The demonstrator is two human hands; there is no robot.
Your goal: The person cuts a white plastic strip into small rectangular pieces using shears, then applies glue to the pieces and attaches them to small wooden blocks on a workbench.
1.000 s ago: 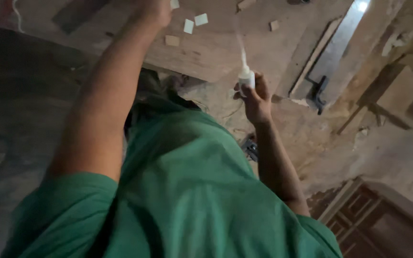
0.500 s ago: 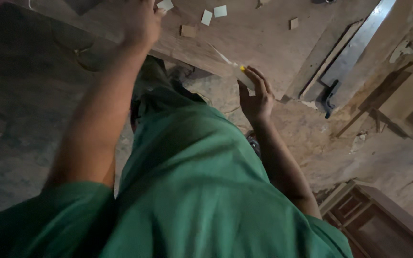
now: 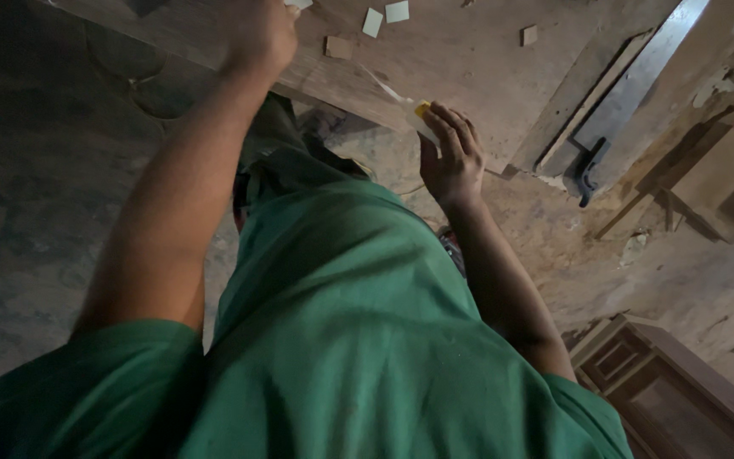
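Right hand [image 3: 452,157] wrapped around a small white bottle with a yellow cap [image 3: 420,119] at the wooden board's [image 3: 469,68] near edge. Left hand [image 3: 256,34] presses on the board near its left corner, fingers curled; whether it holds anything is unclear. Small wood chips [image 3: 384,17] lie near the far edge.

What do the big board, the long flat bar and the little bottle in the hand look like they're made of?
Board: raw wood, judging by its matt brown grain. Long flat bar: probably metal, grey with a dull sheen. Small bottle in the right hand: seemingly plastic, whitish with a yellow part; it is too blurred to be sure.

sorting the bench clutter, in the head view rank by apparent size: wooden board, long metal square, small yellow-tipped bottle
1. wooden board, largest
2. long metal square
3. small yellow-tipped bottle, partly hidden in the right hand, so its full size is unsure
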